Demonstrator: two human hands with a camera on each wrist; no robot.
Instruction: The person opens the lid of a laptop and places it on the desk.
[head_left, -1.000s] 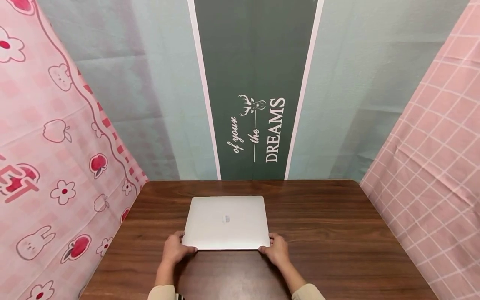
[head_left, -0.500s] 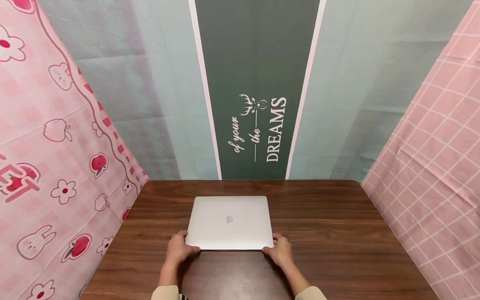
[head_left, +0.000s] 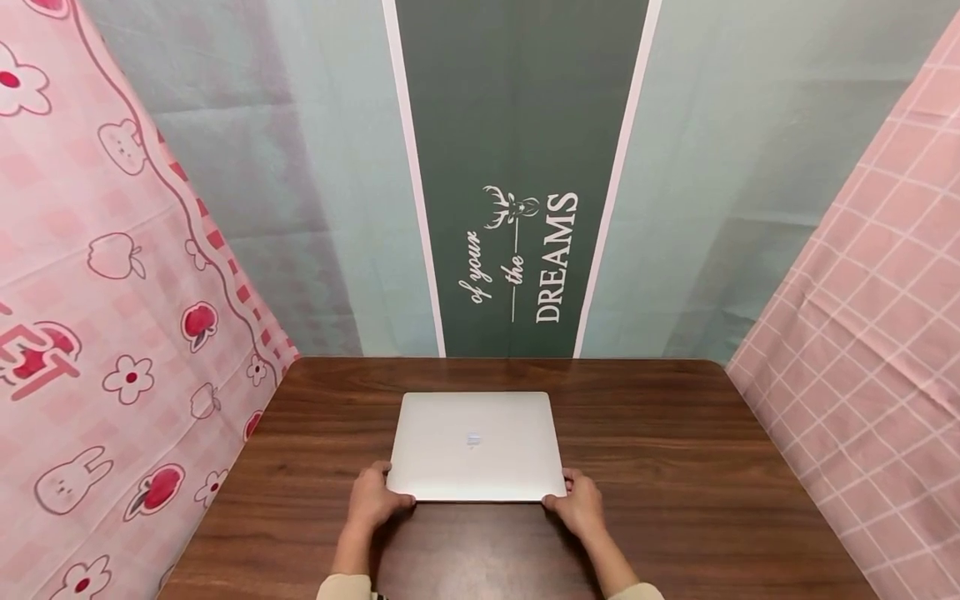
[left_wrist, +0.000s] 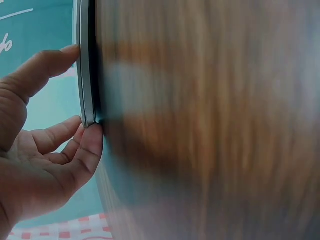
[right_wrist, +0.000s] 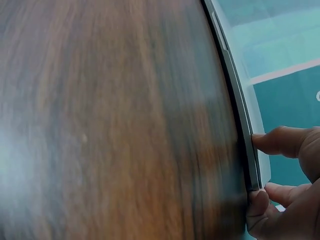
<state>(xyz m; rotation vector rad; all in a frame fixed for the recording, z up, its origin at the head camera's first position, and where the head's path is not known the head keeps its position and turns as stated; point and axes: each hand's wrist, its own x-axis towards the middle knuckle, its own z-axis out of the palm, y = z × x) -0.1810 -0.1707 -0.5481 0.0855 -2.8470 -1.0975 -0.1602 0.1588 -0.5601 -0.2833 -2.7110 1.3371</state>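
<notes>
A closed silver laptop (head_left: 475, 462) lies flat on the brown wooden table, its small logo on the lid. My left hand (head_left: 371, 498) grips the near left corner, thumb at the front edge and fingers along the left side. At the near right corner, my right hand (head_left: 581, 504) holds it the same way. In the left wrist view, the laptop's thin edge (left_wrist: 86, 65) sits between the thumb and the fingers of the left hand (left_wrist: 45, 165). The right wrist view has the right hand (right_wrist: 290, 205) around the corner of the laptop (right_wrist: 239, 100).
The wood-grain table (head_left: 675, 500) reaches out on both sides of the laptop. A green curtain (head_left: 517, 108) with white lettering hangs behind its far edge. Pink cloths, one with fruit and rabbit prints (head_left: 127, 317) and one checked (head_left: 885, 317), flank the table.
The laptop has slid to the right across the table, and both hands have moved with it, keeping their hold on its near corners. The head view has shifted slightly.
</notes>
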